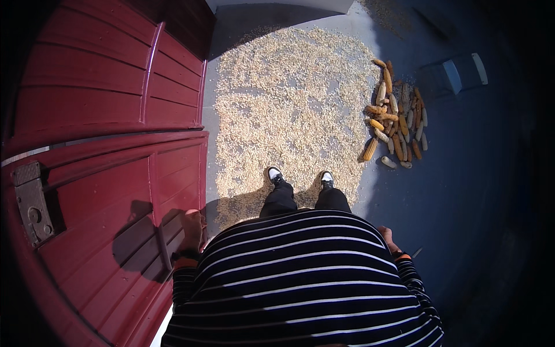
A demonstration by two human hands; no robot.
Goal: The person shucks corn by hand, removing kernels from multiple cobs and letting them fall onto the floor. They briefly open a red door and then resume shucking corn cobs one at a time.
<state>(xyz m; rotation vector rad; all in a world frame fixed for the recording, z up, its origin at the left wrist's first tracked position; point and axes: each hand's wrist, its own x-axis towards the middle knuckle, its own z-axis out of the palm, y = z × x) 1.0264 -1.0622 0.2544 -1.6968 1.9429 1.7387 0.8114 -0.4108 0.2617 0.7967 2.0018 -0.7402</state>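
Note:
My left hand (pixel 193 226) hangs at my left side, in front of the red wooden door. Its fingers look curled, but whether anything is inside them I cannot see. On the other side, my right hand (pixel 388 239) is partly hidden behind my striped shirt (pixel 299 277). A small thin pale object (pixel 417 252) shows near the right wrist; it is unclear whether it is held or lies on the floor. Before me, a wide layer of corn kernels (pixel 286 126) covers the sunlit floor. My shoes (pixel 275 174) stand on its near part.
A heap of corn cobs (pixel 396 121), some with kernels and some stripped, lies right of the kernels. Further right, a low stool-like object (pixel 453 76) stands in shadow. The red door (pixel 95 191) with a metal lock (pixel 34 208) borders the left side.

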